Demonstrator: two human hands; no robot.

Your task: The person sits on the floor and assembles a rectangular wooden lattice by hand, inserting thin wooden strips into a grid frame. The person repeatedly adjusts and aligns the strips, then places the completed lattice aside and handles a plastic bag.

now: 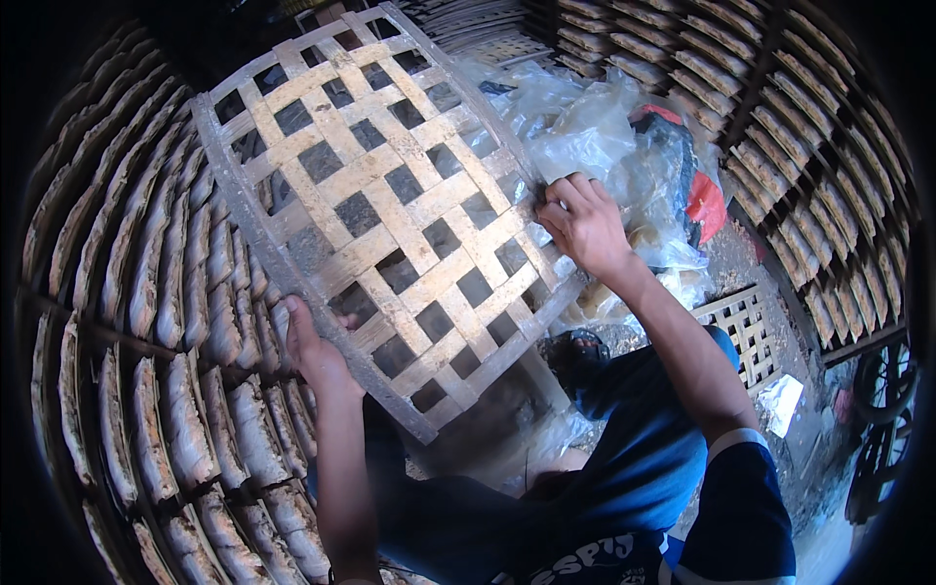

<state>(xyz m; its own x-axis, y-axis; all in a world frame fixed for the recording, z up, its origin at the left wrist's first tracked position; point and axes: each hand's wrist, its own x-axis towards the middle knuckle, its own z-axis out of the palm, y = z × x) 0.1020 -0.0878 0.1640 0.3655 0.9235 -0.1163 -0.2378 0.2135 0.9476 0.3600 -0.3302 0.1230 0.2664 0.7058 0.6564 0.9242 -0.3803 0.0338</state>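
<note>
The left hand [310,346] grips the lower edge of a woven bamboo tray [380,205], held tilted; the right hand [583,224] clasps its right edge. Plastic bags [604,127] lie behind, racks of stacked trays [166,322] alongside.

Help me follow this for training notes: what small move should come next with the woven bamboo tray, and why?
Probably tilt the woven bamboo tray level and ease it toward the stacked racks on the left. The left hand grips its lower edge, the right hand its right edge, and it hangs slanted and empty.
</note>
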